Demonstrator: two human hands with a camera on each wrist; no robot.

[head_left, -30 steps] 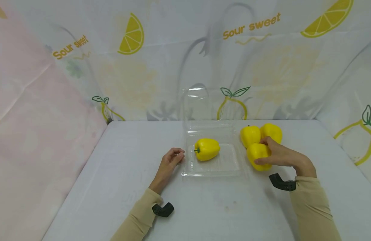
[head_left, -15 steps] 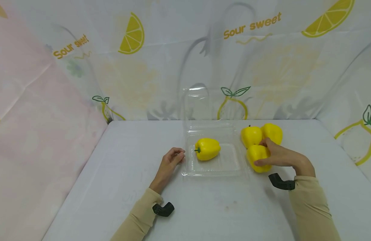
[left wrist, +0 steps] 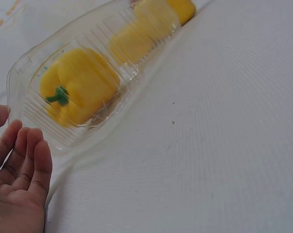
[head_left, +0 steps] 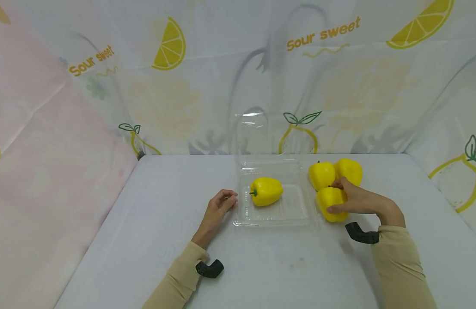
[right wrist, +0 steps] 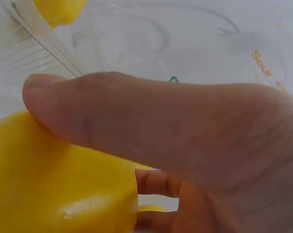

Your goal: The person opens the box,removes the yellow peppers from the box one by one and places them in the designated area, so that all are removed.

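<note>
In the head view, a yellow bell pepper (head_left: 266,191) with a green stem lies on its side in an open clear plastic clamshell container (head_left: 274,222). My left hand (head_left: 215,214) is at the container's left side, fingertips touching its edge; in the left wrist view, the left hand's fingers (left wrist: 25,160) are only loosely bent there. To the right of the container, my right hand (head_left: 363,199) grips another yellow bell pepper (head_left: 331,201), thumb on the near side and fingers behind. The right wrist view shows the thumb (right wrist: 112,107) across this pepper (right wrist: 64,184); part of it is hidden.
Two more yellow bell peppers, a left one (head_left: 321,175) and a right one (head_left: 350,171), stand just behind the gripped one. The container's raised lid (head_left: 257,133) leans toward the printed backdrop (head_left: 215,94). White cloth covers the table (head_left: 176,184).
The pepper in my right hand has tilted and shifted slightly toward me, and its stem now shows at the top. My left hand and the container stay put.
</note>
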